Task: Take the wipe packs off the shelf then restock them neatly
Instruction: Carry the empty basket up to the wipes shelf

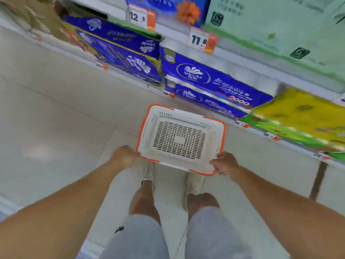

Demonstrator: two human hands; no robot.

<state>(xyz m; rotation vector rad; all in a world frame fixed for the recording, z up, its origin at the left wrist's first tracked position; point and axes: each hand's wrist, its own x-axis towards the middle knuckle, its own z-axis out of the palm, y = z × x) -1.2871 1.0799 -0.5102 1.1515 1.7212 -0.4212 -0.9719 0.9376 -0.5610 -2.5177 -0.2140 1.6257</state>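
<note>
Both hands, left hand (124,155) and right hand (225,163), clench the empty basket (180,140) rim, held level to receive packs from the shelf (242,58) at one o'clock.

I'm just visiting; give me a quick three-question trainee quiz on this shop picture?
1. True or false: the basket has packs in it.
2. Which hands grip the basket? A) left hand only B) right hand only C) both
3. Fill in: the blue packs sit on the ____, beyond the basket.

Key: 1 false, it is empty; 2 C, one hand on each near corner; 3 shelf.
</note>
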